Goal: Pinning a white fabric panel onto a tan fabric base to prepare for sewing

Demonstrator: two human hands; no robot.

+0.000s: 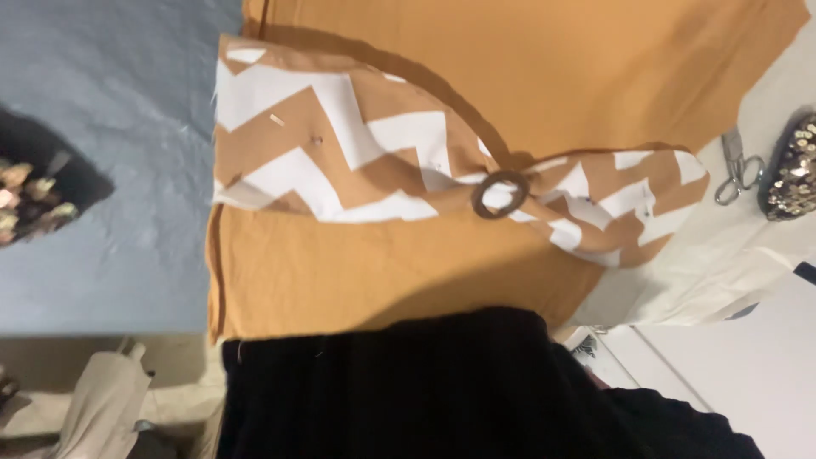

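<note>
A chevron fabric strip (357,157), tan and white, lies across the plain tan cloth (544,68), gathered through a brown ring (500,195) near its middle; two pins show faintly on its wider left part; neither hand is in view, so how they are set cannot be told; a black sleeve or garment (425,391) fills the lower edge, blurred; at right, small scissors (736,167) and a sequinned object (792,170), cut off; at left a dark object (38,191), hard to make out, on grey sheeting (110,102).
</note>
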